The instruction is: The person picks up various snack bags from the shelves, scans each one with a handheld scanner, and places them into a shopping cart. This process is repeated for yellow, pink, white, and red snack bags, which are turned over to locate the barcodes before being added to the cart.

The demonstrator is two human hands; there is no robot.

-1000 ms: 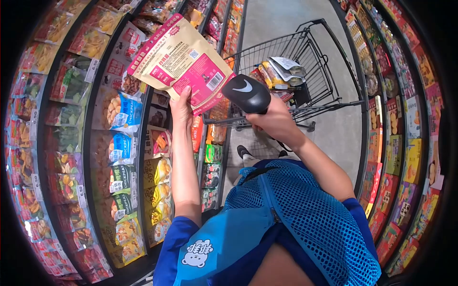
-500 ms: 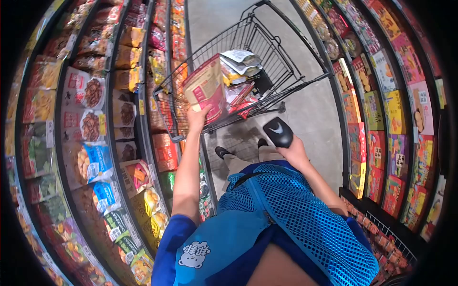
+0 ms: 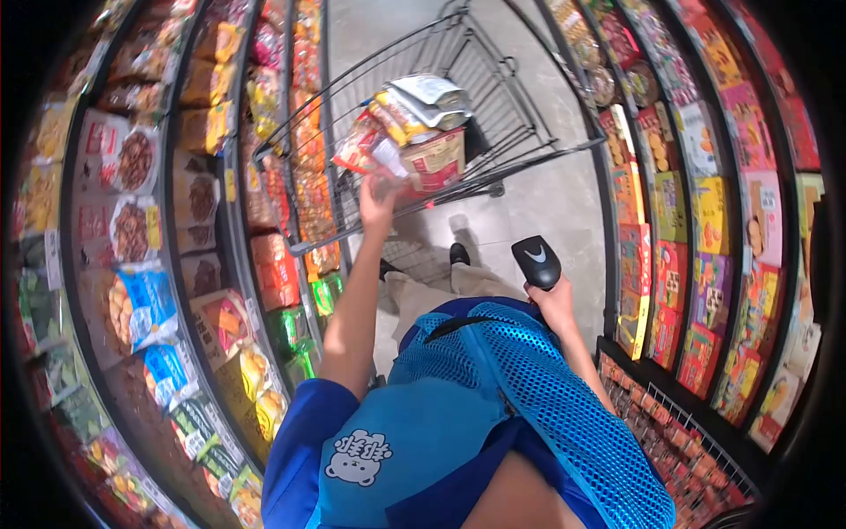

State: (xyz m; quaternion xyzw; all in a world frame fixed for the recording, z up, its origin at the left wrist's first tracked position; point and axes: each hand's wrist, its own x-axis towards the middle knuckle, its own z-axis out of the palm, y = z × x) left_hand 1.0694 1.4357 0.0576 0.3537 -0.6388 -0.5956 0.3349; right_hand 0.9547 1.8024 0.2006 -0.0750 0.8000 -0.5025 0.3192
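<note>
My right hand is wrapped round the handle of a black handheld barcode scanner, its head pointing up and forward beside my waist. My left hand reaches over the near side of a black wire shopping cart. Its fingers are smeared by motion and overlap the lower end of a red snack packet; I cannot tell whether they grip it. Just right of them, a beige and red bag lies in the cart. Silver-white pouches and a yellow packet are heaped behind it.
Shelves of bagged snacks line the left of the aisle, and shelves of colourful boxes the right. At lower right stands a wire basket of small red packets. Grey floor runs between the shelves.
The beige and red bag has left my left hand and lies further right in the cart. My left hand has moved slightly right. The scanner has shifted right and down with my right hand.
</note>
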